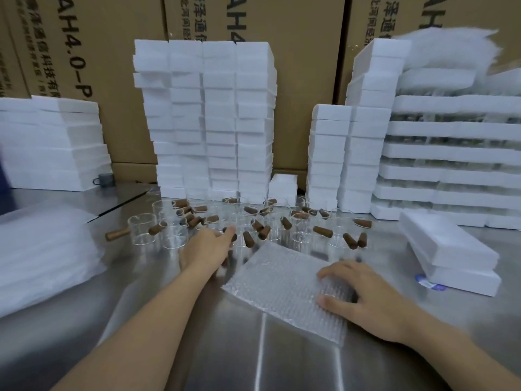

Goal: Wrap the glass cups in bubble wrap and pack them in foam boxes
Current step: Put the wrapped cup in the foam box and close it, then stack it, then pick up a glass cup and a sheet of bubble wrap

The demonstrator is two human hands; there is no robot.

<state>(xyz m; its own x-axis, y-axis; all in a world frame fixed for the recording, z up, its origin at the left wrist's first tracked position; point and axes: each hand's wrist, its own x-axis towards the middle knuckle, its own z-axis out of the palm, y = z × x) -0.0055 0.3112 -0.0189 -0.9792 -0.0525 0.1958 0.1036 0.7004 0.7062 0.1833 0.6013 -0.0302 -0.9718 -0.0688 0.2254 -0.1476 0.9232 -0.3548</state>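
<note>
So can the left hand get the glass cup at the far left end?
Probably yes. The left hand is close by, and that glass cup stands at the bunch's edge with bare table in front.

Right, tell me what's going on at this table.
A person is packing glass cups. The right hand rests on a bubble wrap sheet lying flat on the metal table, while the left hand reaches into the cluster of wooden-handled cups; whether it grips one is unclear. Foam boxes stand stacked behind.

Right hand (363,300) flat on bubble wrap (276,280); left hand (205,246) at the glass cups (173,231).
</note>
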